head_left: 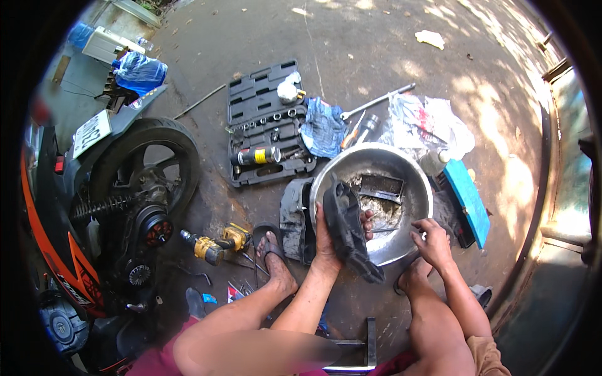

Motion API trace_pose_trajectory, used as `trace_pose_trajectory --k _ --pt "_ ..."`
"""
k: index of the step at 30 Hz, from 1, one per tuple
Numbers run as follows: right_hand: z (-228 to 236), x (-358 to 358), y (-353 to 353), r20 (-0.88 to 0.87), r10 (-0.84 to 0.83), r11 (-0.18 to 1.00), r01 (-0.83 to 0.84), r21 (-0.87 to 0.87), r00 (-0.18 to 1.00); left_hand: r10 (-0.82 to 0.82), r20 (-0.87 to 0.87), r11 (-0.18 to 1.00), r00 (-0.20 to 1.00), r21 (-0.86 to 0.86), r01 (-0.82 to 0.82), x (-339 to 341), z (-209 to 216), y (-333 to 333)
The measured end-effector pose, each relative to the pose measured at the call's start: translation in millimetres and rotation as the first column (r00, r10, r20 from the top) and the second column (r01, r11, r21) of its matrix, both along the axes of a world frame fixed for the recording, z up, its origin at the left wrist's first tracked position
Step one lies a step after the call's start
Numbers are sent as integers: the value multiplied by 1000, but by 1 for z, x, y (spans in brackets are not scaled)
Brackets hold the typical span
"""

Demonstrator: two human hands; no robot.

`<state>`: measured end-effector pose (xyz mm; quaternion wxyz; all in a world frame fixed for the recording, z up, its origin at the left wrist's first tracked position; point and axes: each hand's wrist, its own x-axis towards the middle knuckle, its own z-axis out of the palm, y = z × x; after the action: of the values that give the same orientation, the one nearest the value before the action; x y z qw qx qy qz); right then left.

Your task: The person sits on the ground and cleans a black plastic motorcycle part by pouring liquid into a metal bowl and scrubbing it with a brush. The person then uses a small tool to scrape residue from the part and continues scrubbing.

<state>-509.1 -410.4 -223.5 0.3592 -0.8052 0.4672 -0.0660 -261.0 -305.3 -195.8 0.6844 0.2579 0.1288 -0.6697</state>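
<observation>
My left hand is wrapped round a long black plastic cover, its fingertips showing at the far edge. The cover is tilted over the left side of a round metal basin. Inside the basin lie a dark rectangular frame-like part and murky, dirty residue. My right hand hovers by the basin's lower right rim, fingers loosely bent and apart, with nothing visible in them. Left of the basin, another black moulded part stands on the ground, partly hidden by my left hand.
A motorcycle with its rear wheel and drive side exposed stands at left. Around me lie a yellow cordless drill, a socket case, a blue rag, a long wrench, a plastic bag and a blue-lidded box.
</observation>
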Motion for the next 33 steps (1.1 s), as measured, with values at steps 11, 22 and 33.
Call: trace_pose_trajectory --k 11,22,33 --pt "6 -62 -66 169 -321 898 243 368 932 -36 186 997 982 -56 47 2 28 -11" --pt "195 22 -163 468 -84 996 66 54 880 23 386 983 922 -177 50 32 146 -45" --pt "359 119 -62 358 443 822 -214 -527 822 36 474 980 880 -191 62 46 191 -62"
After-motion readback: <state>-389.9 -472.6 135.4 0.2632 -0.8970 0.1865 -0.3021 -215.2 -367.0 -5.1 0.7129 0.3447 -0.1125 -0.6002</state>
